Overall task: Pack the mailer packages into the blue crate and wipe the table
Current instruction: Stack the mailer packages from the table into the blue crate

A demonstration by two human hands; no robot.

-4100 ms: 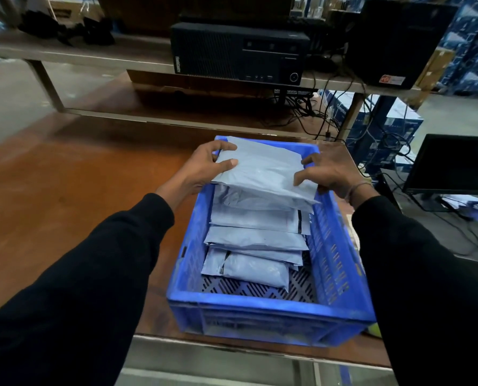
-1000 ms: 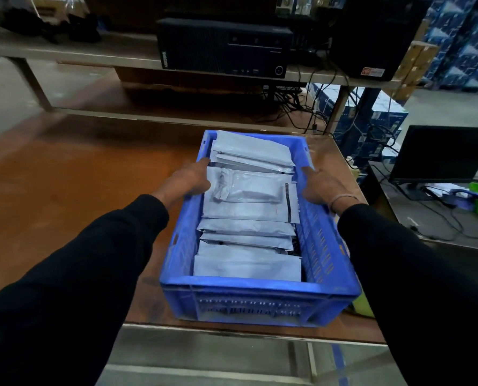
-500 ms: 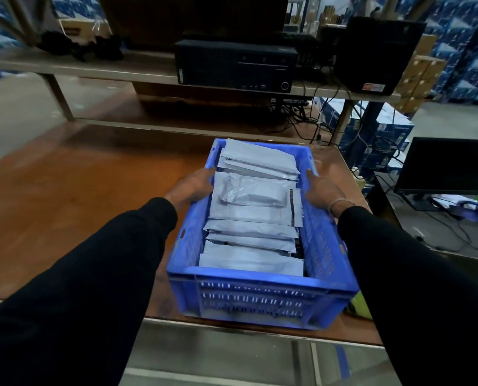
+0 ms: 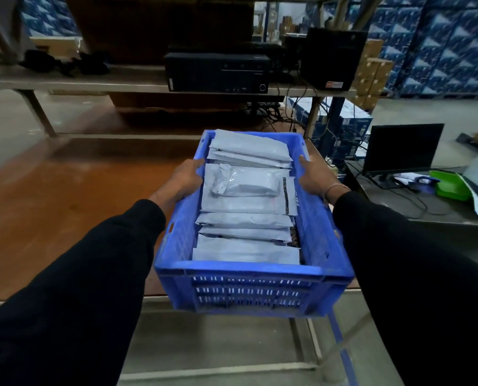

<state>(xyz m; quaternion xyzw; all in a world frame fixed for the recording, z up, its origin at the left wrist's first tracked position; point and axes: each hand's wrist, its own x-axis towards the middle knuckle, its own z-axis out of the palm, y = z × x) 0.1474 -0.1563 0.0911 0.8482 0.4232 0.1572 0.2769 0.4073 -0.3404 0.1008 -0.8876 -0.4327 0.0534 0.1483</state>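
- Head view: left hand point(image 4: 184, 178) gripped the crate point(image 4: 249, 274) at its left rim, thumb over the edge.
- Right hand point(image 4: 314, 178) gripped the right rim; bracelet on that wrist.
- Crate near end overhung the counter point(image 4: 65, 196) front edge.
- Grey mailers point(image 4: 246, 196) lay stacked inside, overlapping, filling it end to end.
- Black sleeves on both arms.

The crate point(image 4: 249, 274) sits in the middle of the frame, with its near end past the table point(image 4: 51, 207) edge. The packages point(image 4: 246, 207) lie in it in a row. The left hand point(image 4: 182, 179) is on its left side, the right hand point(image 4: 316, 176) on its right. A computer point(image 4: 218, 72) sits on a shelf point(image 4: 65, 79) above. A screen point(image 4: 402, 147) stands at the right.
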